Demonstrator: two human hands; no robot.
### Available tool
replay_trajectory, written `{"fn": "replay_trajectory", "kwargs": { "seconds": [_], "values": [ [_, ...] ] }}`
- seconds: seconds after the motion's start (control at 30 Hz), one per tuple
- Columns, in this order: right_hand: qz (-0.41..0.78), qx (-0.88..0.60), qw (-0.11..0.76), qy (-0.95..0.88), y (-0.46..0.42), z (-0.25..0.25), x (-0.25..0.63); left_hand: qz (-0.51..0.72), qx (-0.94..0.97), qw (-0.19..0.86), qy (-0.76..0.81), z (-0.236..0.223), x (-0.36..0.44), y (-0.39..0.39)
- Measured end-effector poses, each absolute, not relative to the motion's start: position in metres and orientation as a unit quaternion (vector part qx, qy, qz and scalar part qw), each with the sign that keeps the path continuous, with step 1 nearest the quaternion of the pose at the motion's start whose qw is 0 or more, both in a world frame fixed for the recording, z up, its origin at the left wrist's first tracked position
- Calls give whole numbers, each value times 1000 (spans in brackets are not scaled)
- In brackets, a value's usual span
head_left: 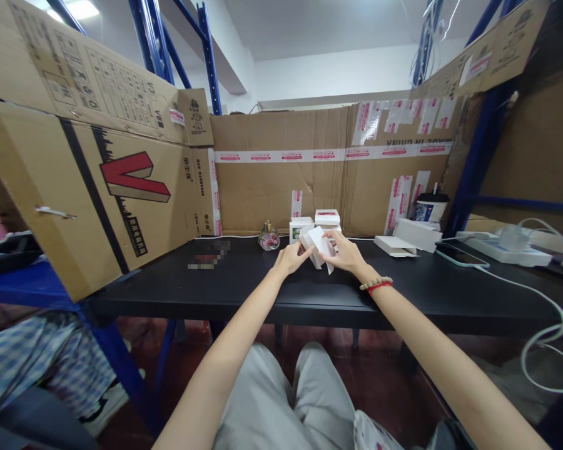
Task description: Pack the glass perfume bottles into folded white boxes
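Note:
Between my two hands, just above the black table (244, 284), is a small white carton (315, 240) with flaps sticking out. My left hand (291, 257) grips its left side, thumb on the near face. My right hand (344, 251) holds it from the right, fingers over the upper edge and a flap. A beaded bracelet and a red cord circle my right wrist. Behind the carton stand two more small white boxes (327, 217), partly hidden. Left of them stands a round glass bottle (269, 237) with a gold-coloured top and pinkish contents.
An opened white box (396, 245) lies at the right, before a lidded paper cup (430, 206). Farther right are a phone (462, 255), a power strip (507, 250) and loose white cables (535, 289). Cardboard walls (272, 181) enclose the table's back and left. A person's checked clothing shows lower left.

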State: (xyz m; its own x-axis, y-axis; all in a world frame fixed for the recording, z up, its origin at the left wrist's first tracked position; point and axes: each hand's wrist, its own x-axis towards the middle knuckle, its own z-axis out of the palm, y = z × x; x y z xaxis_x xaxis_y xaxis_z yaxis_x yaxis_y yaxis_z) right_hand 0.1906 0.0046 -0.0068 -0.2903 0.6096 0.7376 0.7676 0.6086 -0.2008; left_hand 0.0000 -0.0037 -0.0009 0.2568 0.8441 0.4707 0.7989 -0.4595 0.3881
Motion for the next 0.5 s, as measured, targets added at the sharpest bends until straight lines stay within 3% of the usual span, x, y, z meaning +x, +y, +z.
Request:
{"fn": "replay_trajectory", "kwargs": {
  "seconds": [0.5],
  "values": [
    [21, -481, 368, -795, 6, -9, 186, 325, 796, 35, 509, 0, 2, -5]
  ]
}}
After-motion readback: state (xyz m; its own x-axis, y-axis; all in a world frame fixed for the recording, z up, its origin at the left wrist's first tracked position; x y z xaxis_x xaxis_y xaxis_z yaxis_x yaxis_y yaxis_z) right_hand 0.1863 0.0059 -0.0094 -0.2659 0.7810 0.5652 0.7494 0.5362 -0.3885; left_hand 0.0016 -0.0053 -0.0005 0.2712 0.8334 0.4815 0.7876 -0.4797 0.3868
